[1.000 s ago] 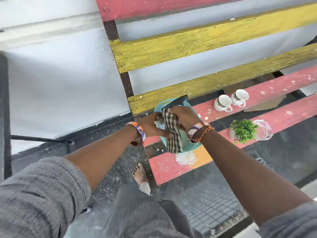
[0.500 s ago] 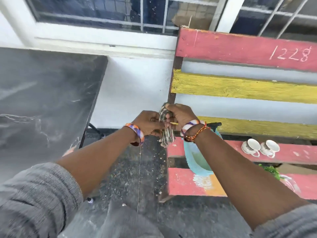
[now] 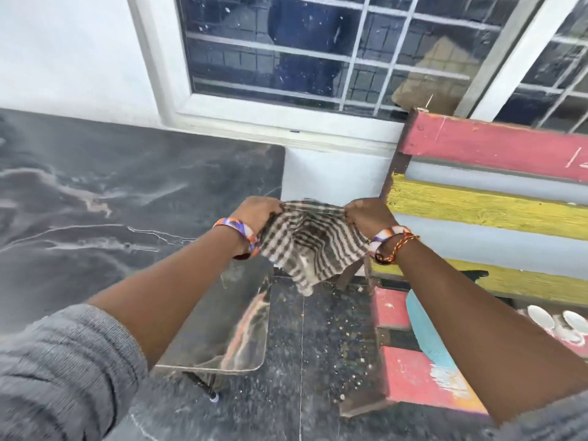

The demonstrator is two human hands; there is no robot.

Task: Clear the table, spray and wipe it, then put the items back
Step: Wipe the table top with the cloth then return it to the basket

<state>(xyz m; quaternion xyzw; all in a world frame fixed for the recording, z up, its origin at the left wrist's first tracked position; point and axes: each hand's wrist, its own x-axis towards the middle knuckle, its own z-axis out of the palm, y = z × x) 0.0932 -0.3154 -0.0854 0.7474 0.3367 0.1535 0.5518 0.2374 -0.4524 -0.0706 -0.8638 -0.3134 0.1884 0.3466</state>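
A brown and white checked cloth (image 3: 310, 246) is stretched between my two hands in mid air, between the table and the bench. My left hand (image 3: 259, 213) grips its left corner and my right hand (image 3: 366, 214) grips its right corner. The rest of the cloth hangs down in a point. The dark marbled table (image 3: 95, 202) fills the left side, and its top looks bare where it shows. Two white cups (image 3: 556, 323) and a turquoise bowl (image 3: 428, 335) sit on the painted bench (image 3: 477, 211) at the right, partly hidden by my right arm.
A white wall and a barred window (image 3: 318, 49) stand behind. The speckled dark floor (image 3: 318, 361) runs between table and bench. A table leg with a rubber foot (image 3: 203, 386) shows under the table's near corner.
The cloth was bunched between both hands over the bench; now my hands have pulled apart and spread it open. The view has swung left and up towards the table.
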